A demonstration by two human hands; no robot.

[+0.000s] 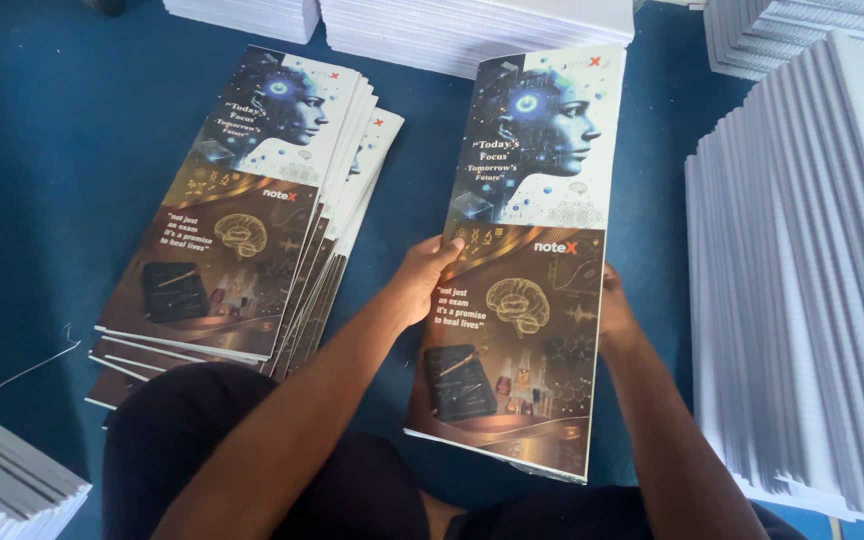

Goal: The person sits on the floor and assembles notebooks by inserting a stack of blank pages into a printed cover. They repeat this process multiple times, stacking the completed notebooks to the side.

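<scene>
Glossy printed cover sheet (527, 270) lay on the blue floor (42, 180), left hand (422, 280) and right hand (614, 315) gripping its side edges with closed fingers. Squaring it evenly would serve best. A fanned cover stack (252, 220) sat left; white paper stacks (812, 280) crowded right.

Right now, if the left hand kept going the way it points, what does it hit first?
The left hand points up-right, already on the held printed cover sheet; past its top edge, likely the white paper stacks, depth unclear.
</scene>
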